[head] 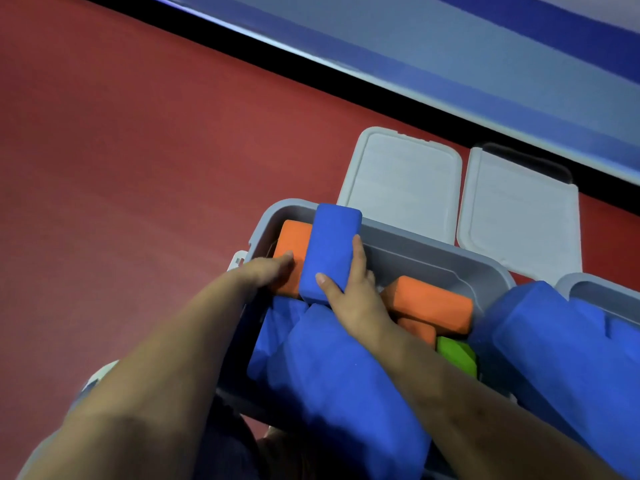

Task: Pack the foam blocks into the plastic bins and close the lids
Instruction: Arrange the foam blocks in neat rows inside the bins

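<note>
A grey plastic bin (pixel 426 245) stands on the red floor, holding several blue, orange and green foam blocks. My right hand (pixel 353 292) grips a blue block (pixel 330 247) that stands tilted over the bin's far left corner. My left hand (pixel 268 271) presses with straight fingers on an orange block (pixel 292 237) beside it in that corner. Another orange block (pixel 433 306) and a green block (pixel 457 355) lie at the bin's right side. A large blue block (pixel 332 372) fills the near part.
Two grey lids (pixel 405 181) (pixel 519 216) lie flat on the floor behind the bin. A second grey bin (pixel 606 289) stands at the right, with big blue blocks (pixel 554 334) in front of it. A blue-grey wall (pixel 450 46) with a black base runs behind.
</note>
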A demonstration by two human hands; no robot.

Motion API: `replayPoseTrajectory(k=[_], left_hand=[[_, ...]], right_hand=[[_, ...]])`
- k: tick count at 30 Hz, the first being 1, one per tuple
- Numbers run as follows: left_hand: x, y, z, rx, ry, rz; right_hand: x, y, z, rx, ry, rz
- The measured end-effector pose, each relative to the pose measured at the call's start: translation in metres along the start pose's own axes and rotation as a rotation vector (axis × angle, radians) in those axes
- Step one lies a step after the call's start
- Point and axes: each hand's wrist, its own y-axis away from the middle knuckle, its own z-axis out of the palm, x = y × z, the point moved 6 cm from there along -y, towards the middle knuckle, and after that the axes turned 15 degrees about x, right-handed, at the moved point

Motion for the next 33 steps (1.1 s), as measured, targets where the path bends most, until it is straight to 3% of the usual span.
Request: replayPoseTrajectory(k=[2, 5, 7, 9, 12, 16, 29, 33], left_hand=[[0.014, -0.001, -0.009, -0.015, 0.321, -0.102], [0.046, 0.015, -0.007, -0.106, 0.453, 0.01], [0.059, 0.022, 0.007, -0.149, 0.302, 0.164], [0.061, 0.021, 0.021, -0.077, 0.119, 0.282], [0.055, 0.012, 0.029, 0.046, -0.045, 0.305], [0.045, 0.0, 0.04, 0.293, -0.476, 0.281], [0.034, -0.032, 0.071, 0.391, -0.593, 0.197], [0.035, -0.034, 0.068, 0.379, -0.611, 0.198]], right_hand=[[0.005, -0.003, 0.003, -0.011, -0.038, 0.013], [0.013, -0.014, 0.009, -0.054, -0.05, 0.035], [0.017, -0.022, 0.014, -0.083, -0.043, 0.052], [0.024, -0.027, 0.019, -0.108, -0.032, 0.074], [0.037, -0.034, 0.026, -0.149, -0.004, 0.119], [0.054, -0.047, 0.042, -0.211, 0.038, 0.186], [0.093, -0.086, 0.075, -0.281, 0.088, 0.179], [0.107, -0.073, 0.065, -0.484, 0.067, 0.144]])
